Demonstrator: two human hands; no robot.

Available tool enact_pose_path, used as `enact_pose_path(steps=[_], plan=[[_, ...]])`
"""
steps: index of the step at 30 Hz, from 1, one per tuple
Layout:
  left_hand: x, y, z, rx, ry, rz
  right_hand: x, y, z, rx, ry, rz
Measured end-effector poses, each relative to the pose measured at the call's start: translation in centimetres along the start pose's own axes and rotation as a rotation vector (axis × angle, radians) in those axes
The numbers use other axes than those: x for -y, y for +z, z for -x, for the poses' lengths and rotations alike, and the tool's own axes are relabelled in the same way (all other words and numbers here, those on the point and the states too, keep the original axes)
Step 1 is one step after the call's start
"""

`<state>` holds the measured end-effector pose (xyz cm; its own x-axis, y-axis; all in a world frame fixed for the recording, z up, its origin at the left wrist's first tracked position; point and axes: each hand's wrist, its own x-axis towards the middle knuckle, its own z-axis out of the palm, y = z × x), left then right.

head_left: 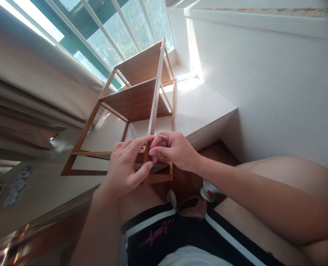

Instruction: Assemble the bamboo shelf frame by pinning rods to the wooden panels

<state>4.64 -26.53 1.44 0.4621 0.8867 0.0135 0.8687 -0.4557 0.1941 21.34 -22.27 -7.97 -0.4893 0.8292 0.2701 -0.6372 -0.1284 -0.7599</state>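
A wooden shelf rack with several tiers stands tilted in view in front of me. My right hand is closed around a small L-shaped metal hex key, its bent end showing above the curled fingers. These fingers are beside the rack's near upright, low down. My left hand lies against the same upright from the other side, fingers stretched and thumb apart. Its index fingertip reaches the right hand's fingers. The far end of the hex key and any screw there are hidden by my fingers.
A barred window is behind the rack, with a curtain on the left. A white wall and a low white ledge stand on the right. Between my legs, a white object with a red spot is on the dark floor.
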Motion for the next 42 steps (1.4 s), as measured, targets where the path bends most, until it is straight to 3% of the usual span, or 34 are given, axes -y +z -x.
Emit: enact_pose_path(steps=[7,16,23,29,36,42], plan=[[0.0,-0.1,-0.1,0.014,-0.003,-0.019,-1.2,0.1,0.1,-0.036,0.055,-0.116],[-0.2,-0.4,-0.3,0.015,-0.015,0.038,-1.0,0.1,0.2,-0.083,0.02,-0.059],[0.5,0.1,0.2,-0.139,0.013,0.059,-0.2,0.1,0.6,-0.123,-0.015,0.069],[1.1,0.4,0.4,-0.187,0.052,0.065,-0.2,0.0,0.9,-0.134,-0.02,0.181],[0.5,0.6,0.1,-0.163,0.04,0.073,-1.2,-0.4,1.1,-0.195,-0.063,0.242],[0.3,1.0,0.1,-0.121,0.019,0.082,-0.7,-0.4,1.5,-0.234,-0.12,0.462]])
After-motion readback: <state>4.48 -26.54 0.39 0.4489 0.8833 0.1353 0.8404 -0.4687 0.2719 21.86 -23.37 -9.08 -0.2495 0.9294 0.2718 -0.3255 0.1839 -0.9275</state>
